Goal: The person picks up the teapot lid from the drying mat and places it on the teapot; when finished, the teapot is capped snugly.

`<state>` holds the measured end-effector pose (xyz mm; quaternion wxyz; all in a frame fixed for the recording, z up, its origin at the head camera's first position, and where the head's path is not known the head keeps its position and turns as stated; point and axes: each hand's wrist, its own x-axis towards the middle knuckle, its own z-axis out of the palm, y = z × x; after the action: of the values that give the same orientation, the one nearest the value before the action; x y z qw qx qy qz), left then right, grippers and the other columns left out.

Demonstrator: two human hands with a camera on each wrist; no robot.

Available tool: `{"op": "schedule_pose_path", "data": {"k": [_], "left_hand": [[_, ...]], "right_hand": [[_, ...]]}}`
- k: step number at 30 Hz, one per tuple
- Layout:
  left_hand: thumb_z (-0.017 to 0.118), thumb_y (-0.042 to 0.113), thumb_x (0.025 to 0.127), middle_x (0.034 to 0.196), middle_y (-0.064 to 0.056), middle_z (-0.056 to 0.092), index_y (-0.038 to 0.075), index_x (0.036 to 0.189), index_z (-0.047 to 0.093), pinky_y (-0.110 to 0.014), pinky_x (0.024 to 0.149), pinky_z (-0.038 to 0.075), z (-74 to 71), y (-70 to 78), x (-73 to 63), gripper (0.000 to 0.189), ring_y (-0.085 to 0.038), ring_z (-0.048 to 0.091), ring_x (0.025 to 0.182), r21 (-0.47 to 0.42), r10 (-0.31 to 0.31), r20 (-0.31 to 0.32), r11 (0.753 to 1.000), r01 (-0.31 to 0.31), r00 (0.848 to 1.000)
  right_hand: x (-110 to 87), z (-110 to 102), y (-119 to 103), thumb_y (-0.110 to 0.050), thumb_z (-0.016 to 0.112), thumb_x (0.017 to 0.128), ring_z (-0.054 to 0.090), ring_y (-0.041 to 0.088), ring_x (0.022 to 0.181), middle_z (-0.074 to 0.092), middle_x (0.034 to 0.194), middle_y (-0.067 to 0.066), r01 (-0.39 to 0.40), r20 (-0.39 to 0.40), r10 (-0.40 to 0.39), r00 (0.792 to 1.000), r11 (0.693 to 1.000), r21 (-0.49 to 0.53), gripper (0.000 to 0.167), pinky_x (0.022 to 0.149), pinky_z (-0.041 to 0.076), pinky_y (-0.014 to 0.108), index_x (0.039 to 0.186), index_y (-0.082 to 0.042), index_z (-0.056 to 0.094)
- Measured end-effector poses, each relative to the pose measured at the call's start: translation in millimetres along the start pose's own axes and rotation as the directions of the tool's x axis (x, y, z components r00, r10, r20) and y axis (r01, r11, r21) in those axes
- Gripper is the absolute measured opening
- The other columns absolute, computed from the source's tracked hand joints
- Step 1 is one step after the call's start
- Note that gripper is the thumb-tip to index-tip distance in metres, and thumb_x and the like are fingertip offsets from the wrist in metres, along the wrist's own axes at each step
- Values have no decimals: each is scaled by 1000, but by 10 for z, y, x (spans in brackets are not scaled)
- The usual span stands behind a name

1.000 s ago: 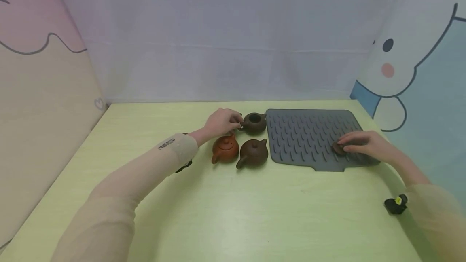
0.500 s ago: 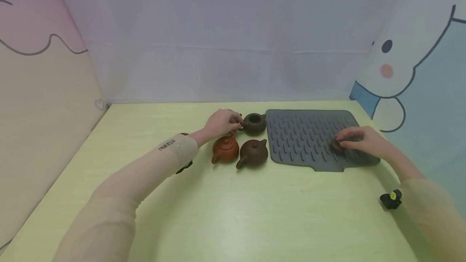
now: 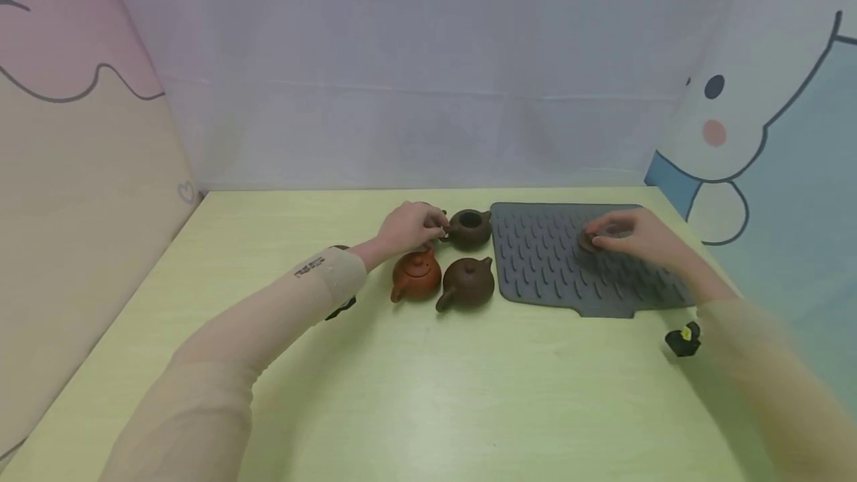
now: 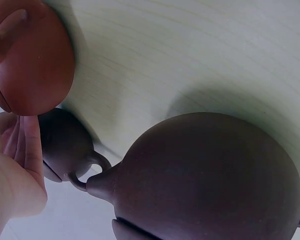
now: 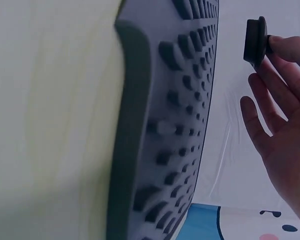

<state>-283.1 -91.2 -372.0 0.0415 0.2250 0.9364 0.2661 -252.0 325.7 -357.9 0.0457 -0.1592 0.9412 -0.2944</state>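
Note:
In the head view my left hand holds a dark brown teapot at its handle side; the teapot's top opening is bare. In the left wrist view this hand's fingertips are hidden behind an orange teapot. My right hand pinches a small brown teapot lid above the ridged grey mat. The right wrist view shows thumb and fingertips on the knob of the lid, its other fingers spread.
A lidded brown teapot stands beside the orange one, nearer to me. Another dark teapot, lying mostly behind my left hand in the head view, fills much of the left wrist view. The pale table ends at a white backdrop.
My right hand has lifted the lid off the mat and carried it left and farther away, toward the bare teapot. My left hand and the teapots have stayed put.

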Motion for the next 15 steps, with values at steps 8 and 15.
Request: {"op": "schedule_pose_path", "data": {"k": [8, 15], "left_hand": [[67, 20, 95, 99, -1, 78, 17, 113, 73, -24, 66, 57, 1, 5, 3, 20, -6, 71, 65, -6, -4, 2, 1000, 4, 1000], [67, 20, 95, 99, -1, 78, 18, 113, 73, -23, 65, 56, -3, 1, 0, 20, -6, 71, 65, -11, -14, 5, 1000, 14, 1000]], "right_hand": [[278, 103, -303, -20, 68, 94, 61, 35, 119, 70, 121, 12, 127, -7, -127, 992, 992, 22, 19, 100, 48, 57, 110, -12, 73], [541, 259, -531, -18, 69, 93, 62, 33, 116, 71, 119, 13, 193, 18, -193, 981, 981, 34, 20, 101, 48, 57, 111, -11, 73]]}}
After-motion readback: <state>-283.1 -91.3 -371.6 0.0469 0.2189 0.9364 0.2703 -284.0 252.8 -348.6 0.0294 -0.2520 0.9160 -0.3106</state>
